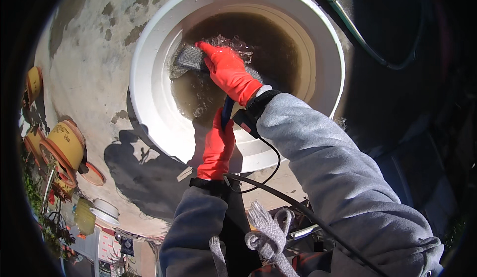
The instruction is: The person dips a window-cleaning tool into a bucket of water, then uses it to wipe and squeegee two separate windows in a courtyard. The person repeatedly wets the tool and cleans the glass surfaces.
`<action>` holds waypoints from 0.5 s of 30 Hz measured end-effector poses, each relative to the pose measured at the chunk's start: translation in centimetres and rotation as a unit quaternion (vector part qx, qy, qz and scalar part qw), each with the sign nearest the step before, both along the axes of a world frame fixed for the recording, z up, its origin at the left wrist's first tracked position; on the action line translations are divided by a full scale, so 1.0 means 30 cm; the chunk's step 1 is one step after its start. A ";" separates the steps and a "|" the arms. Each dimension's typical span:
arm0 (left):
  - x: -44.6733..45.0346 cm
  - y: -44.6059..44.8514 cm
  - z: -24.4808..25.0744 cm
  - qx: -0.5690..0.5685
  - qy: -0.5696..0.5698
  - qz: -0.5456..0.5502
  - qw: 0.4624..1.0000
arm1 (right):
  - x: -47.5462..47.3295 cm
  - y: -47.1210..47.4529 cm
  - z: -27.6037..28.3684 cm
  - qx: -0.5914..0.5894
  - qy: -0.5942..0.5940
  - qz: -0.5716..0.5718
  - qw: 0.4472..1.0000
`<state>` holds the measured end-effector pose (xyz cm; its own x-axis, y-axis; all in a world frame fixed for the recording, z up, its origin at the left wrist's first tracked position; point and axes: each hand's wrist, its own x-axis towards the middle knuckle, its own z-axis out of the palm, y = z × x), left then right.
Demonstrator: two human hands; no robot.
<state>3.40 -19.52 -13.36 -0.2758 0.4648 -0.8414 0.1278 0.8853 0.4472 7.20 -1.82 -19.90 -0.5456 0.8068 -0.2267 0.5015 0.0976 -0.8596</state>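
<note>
Both of my hands wear red rubber gloves and work at a large white basin of brownish water. My right hand is closed over a grey textured cloth that lies partly in the water, with splashes and bubbles around it. Nearer to me, my left hand grips a dark blue strip of fabric at the basin's near side. The strip runs up beneath my right wrist; whether it joins the grey cloth is hidden. Most of that cloth is covered by the glove or the water.
A green hose curves along the ground at the upper right. Yellow flowerpots and a white bowl stand at the left. A black cable crosses before my body, near a small black device at my right wrist.
</note>
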 end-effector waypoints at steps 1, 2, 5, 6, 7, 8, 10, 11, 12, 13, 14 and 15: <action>-0.003 0.014 0.021 -0.031 -0.040 0.051 0.997 | 0.080 -0.014 0.021 0.017 -0.106 0.009 0.994; -0.009 0.026 0.038 -0.041 -0.045 0.058 0.996 | 0.151 -0.018 0.041 -0.003 -0.194 0.036 0.980; -0.013 0.042 0.052 -0.049 -0.067 0.047 0.995 | 0.209 -0.022 0.059 -0.169 -0.221 -0.021 0.960; -0.009 0.043 0.045 -0.063 -0.069 0.032 0.995 | 0.169 -0.020 0.052 -0.122 -0.222 -0.011 0.967; -0.009 0.042 0.033 -0.061 -0.059 0.018 0.996 | 0.104 -0.010 0.039 -0.084 -0.233 -0.007 0.969; 0.001 0.040 0.018 -0.043 -0.066 0.059 0.995 | 0.017 0.009 0.018 -0.005 -0.182 0.007 0.983; 0.014 0.037 -0.013 -0.012 -0.104 0.080 0.991 | -0.140 0.017 -0.012 0.053 -0.079 0.043 0.995; 0.020 0.036 -0.026 -0.023 -0.115 0.069 0.991 | -0.170 0.013 -0.023 0.059 0.008 0.059 0.996; 0.020 0.034 -0.036 -0.035 -0.121 0.091 0.988 | -0.153 0.000 -0.028 0.050 -0.002 0.073 0.996; 0.020 0.033 -0.044 -0.048 -0.127 0.113 0.984 | -0.116 -0.013 -0.031 0.067 0.020 0.079 0.994; 0.009 0.033 -0.049 -0.075 -0.127 0.119 0.982 | -0.055 -0.024 -0.031 0.086 0.044 0.088 0.991; -0.005 0.039 -0.054 -0.082 -0.121 0.130 0.981 | 0.057 -0.020 -0.028 0.061 0.051 0.097 0.992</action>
